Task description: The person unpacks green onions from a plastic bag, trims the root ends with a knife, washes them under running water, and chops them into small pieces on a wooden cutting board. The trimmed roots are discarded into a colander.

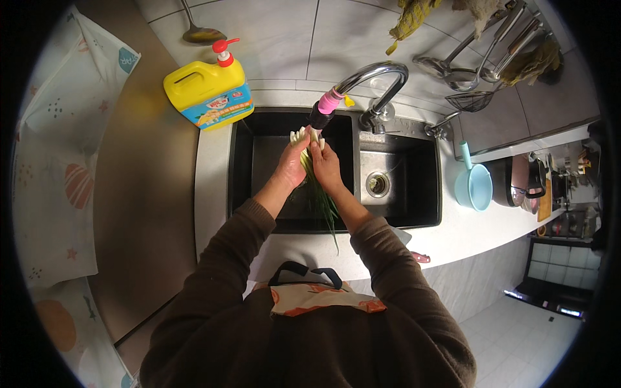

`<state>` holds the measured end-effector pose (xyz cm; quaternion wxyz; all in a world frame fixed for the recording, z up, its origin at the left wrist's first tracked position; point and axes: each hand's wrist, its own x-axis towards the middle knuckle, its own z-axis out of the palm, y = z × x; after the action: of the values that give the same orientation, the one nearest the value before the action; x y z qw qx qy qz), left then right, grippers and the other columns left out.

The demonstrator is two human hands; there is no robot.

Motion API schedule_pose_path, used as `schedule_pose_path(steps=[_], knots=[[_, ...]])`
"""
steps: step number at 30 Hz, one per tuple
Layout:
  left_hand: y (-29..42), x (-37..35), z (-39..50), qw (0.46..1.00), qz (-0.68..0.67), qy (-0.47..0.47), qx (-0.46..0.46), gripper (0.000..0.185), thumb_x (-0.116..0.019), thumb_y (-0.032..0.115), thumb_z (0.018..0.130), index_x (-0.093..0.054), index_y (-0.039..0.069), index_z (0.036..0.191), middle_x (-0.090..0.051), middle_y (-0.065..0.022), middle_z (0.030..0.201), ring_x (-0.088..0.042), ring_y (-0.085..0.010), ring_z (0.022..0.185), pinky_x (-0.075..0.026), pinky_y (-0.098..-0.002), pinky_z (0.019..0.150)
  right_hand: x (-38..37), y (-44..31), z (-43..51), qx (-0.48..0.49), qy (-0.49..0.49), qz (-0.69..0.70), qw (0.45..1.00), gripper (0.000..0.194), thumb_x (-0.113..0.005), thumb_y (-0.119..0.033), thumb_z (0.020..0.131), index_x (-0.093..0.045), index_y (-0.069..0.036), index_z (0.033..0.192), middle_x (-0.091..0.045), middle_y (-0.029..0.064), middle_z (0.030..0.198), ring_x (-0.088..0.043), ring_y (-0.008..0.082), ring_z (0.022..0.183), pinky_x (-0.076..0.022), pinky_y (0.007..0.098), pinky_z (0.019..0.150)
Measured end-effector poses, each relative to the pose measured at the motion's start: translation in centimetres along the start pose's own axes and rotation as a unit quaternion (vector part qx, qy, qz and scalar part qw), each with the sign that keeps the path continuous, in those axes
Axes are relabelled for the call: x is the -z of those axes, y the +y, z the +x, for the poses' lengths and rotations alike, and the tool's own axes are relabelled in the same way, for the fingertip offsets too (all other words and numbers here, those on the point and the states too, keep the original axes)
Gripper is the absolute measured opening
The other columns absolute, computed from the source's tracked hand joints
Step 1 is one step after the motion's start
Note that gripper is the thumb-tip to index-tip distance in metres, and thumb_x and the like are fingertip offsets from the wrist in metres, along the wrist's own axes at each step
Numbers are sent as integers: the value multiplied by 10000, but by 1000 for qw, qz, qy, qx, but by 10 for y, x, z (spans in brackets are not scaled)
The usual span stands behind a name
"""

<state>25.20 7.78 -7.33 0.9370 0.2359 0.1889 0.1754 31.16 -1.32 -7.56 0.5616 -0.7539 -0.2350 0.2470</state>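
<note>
Both of my hands hold a bunch of green onions [318,186] over the larger basin of a black double sink [262,167]. My left hand [291,162] grips the bunch from the left, and my right hand [326,165] closes round it from the right. The white root ends point up, just beneath the black nozzle of a chrome faucet [388,72] with a pink fitting. Long green leaves hang down towards the sink's front edge. Whether water is running cannot be made out clearly.
A yellow detergent jug [208,92] stands left of the sink. To the right are a light blue dipper [473,186] and a knife with a red handle [420,257] near the counter's edge, partly behind my right arm. Ladles [432,67] and a wire strainer [469,101] hang on the wall.
</note>
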Motion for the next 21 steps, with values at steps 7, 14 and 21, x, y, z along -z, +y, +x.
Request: schedule_pose_path(steps=[7,14,21], knots=[[3,-9,2,987,159,35,15,629,-362,578,995,-556,71,1313,-570,-45,1338,-520,-164,1173,-382,-329,1049,4,-12,-11,167,-10,-108,980,372,-462,-317,1004,-487,-39,1249,-647,289,980,-595,495,969,-490,500,821],[2,-19,3,992,123,13,-38,372,-671,325,920,-627,93,1207,-599,-27,1240,-539,-111,1068,-410,-293,961,0,-5,20,-81,-23,84,993,431,-444,-372,1006,-602,25,1063,-658,261,971,-603,408,956,-480,451,799],[23,-28,16,959,275,73,6,243,-660,244,904,-656,26,1012,-700,-75,940,-647,-154,880,-499,-305,832,10,6,27,25,-136,-132,982,409,-428,-324,1019,-556,8,1219,-671,157,1024,-610,256,969,-460,349,886]])
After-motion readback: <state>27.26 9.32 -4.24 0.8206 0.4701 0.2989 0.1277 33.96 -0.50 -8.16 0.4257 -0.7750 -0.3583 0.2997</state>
